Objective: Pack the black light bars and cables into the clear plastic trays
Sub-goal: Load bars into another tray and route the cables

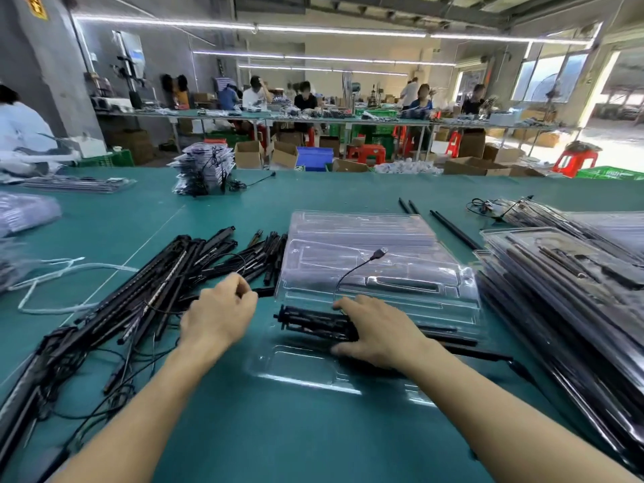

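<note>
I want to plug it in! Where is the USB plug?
In the head view, the USB plug hovers right of centre above the stack of clear plastic trays, its cable curving down to the right hand.

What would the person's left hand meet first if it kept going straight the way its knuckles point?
Probably the loose pile of black light bars just beyond the left hand. Its curled fingers already seem to be at the pile's near edge, though depth is unclear.

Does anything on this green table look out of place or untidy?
Yes. The USB cable arcs up over the stack of clear trays, plug in the air, not tucked into any slot. The black bars on the left lie in a tangled heap, wires crossing. Nothing looks broken.
</note>
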{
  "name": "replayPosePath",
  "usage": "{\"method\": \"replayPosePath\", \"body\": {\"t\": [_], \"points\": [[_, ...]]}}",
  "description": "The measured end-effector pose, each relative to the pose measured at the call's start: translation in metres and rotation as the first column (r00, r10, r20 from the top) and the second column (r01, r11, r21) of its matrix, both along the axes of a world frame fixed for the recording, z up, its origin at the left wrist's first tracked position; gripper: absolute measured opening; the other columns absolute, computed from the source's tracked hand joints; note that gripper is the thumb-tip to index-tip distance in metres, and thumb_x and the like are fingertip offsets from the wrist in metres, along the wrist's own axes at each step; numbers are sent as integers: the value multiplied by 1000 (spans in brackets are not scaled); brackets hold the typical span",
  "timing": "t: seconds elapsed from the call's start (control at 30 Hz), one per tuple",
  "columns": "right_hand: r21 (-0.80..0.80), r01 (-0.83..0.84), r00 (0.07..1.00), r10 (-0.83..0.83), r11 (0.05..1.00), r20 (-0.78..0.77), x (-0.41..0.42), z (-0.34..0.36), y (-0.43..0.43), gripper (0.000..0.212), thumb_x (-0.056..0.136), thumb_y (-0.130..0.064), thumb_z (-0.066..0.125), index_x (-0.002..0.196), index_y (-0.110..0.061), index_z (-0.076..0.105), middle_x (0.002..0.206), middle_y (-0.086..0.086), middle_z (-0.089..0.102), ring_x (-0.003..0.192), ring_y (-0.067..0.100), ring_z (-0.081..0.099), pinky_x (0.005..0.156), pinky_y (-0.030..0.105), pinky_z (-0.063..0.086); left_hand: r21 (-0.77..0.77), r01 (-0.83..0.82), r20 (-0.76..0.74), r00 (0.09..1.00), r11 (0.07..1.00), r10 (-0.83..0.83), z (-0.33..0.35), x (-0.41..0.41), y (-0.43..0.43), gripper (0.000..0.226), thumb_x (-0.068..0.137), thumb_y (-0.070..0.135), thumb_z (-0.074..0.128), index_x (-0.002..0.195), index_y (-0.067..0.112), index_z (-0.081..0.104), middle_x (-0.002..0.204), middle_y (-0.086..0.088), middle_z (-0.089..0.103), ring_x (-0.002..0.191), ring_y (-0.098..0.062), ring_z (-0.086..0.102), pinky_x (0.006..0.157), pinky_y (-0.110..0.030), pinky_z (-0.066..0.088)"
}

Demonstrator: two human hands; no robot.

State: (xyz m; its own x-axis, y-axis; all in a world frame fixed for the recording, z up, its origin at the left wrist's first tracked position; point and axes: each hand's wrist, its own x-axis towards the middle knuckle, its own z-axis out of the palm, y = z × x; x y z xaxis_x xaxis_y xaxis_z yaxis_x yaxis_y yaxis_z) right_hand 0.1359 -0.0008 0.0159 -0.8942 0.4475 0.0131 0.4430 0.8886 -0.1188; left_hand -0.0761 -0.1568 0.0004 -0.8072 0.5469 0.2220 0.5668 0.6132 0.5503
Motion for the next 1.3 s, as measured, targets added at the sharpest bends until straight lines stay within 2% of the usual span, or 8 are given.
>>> {"method": "replayPosePath", "body": {"t": [0.27, 0.47, 0.6, 0.77, 0.93, 1.0, 1.17, 1.3], "points": [[13, 50, 992, -49, 999, -113, 51, 4, 14, 52, 83, -64, 58, 126, -34, 54, 117, -6, 52, 118, 17, 46, 100, 34, 38, -147, 156, 38, 988, 977, -152, -36, 28, 9, 18, 91, 32, 53, 107, 39, 50, 107, 6, 45, 90, -21, 58, 81, -36, 49], [-31, 186, 959, -189, 982, -211, 80, -3, 28, 22, 93, -48, 55, 113, -38, 60, 103, -12, 52, 109, 15, 53, 84, 31, 42, -110, 142, 164, 979, 984, -123, -25, 33, 3, 7, 74, 36, 60, 68, 38, 60, 93, 9, 61, 87, -20, 61, 84, -36, 52], [-176, 242, 948, -271, 954, -168, 78, -6, 36, 30, 92, -50, 56, 120, -39, 57, 115, -11, 63, 112, 16, 56, 88, 33, 46, -171, 338, 238, 926, 926, -294, -17, 31, 3, 29, 55, 49, 55, 81, 39, 58, 102, 7, 48, 95, -17, 53, 85, -34, 49], [-245, 198, 970, -226, 949, -90, 60, -2, 45, 35, 91, -47, 59, 121, -32, 60, 116, -5, 66, 108, 17, 59, 93, 36, 48, -310, 323, -72, 930, 894, -361, -23, 43, 7, 77, 46, 87, 44, 113, 52, 52, 137, 9, 25, 131, -19, 24, 109, -42, 31], [-279, 212, 940, -273, 937, -204, 48, 5, 51, 17, 99, -34, 51, 110, -22, 55, 100, 3, 66, 90, 25, 63, 85, 40, 50, -322, 395, -270, 833, 860, -483, -20, 47, 12, 71, 62, 91, 39, 112, 44, 59, 126, 17, 47, 122, -10, 41, 102, -36, 34], [-416, 183, 853, -354, 891, -383, 47, 16, 51, 9, 102, -29, 47, 101, -21, 52, 94, 5, 65, 77, 24, 67, 73, 41, 55, -300, 463, -304, 783, 834, -543, -18, 47, 14, 52, 74, 77, 54, 106, 37, 57, 111, 16, 55, 110, -11, 48, 94, -34, 38], [-761, -78, 376, -688, 644, -621, 55, 57, 58, 10, 105, -26, 40, 100, -20, 46, 100, 13, 59, 61, 22, 70, 53, 32, 57, -272, 621, -426, 607, 735, -670, -12, 58, 11, 33, 72, 13, 69, 91, 23, 45, 82, 1, 60, 78, -26, 59, 67, -33, 45], [-808, -260, 56, -827, 529, -559, 71, 79, 72, 11, 104, -30, 42, 100, -21, 47, 84, 5, 51, 49, 10, 57, 45, 25, 49, -61, 693, -599, 550, 719, -581, -11, 62, 3, 15, 79, 19, 48, 88, 23, 37, 68, 0, 54, 56, -23, 51, 46, -29, 43]]}}
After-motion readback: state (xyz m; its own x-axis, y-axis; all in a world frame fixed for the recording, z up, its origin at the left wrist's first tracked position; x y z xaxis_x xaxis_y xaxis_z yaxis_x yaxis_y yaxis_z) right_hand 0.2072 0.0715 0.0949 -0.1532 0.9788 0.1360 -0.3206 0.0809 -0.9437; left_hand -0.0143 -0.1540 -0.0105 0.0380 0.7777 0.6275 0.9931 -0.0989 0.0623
